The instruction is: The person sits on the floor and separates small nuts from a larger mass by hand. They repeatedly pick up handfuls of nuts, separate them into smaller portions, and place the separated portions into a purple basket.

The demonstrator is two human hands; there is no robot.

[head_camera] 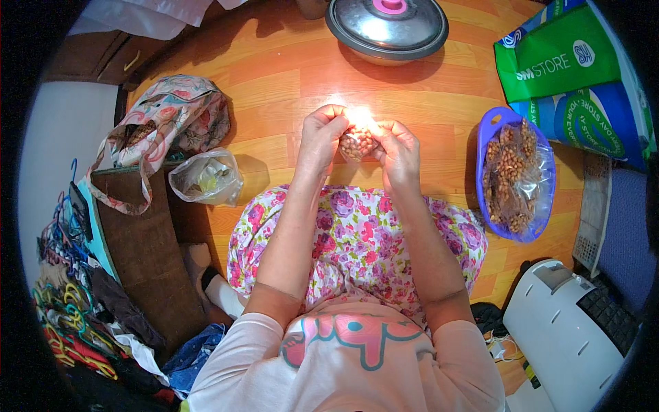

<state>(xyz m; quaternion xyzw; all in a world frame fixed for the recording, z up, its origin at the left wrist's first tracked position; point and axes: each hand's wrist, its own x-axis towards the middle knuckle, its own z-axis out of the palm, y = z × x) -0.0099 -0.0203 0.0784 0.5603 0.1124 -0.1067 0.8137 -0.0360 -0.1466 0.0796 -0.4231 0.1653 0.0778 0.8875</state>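
Between both hands, above the wood-look floor, is a small clear plastic bag of peanuts (357, 143). My left hand (324, 135) pinches the top of the bag on its left side, thumb against fingers. On the right side, my right hand (398, 149) grips the bag's upper edge between thumb and fingertips. Bright glare washes out the top of the bag, so its closure cannot be told. To the right, a purple plastic basket (481, 177) holds several clear bags of peanuts (512, 165).
A pot with a metal lid (378, 26) stands ahead. An open plastic bag (206, 177) with clear wrappers and a floral cloth bag (180, 116) are at left. A green and blue shopping bag (561, 77) stands at far right, a white printer-like device (561, 319) at lower right.
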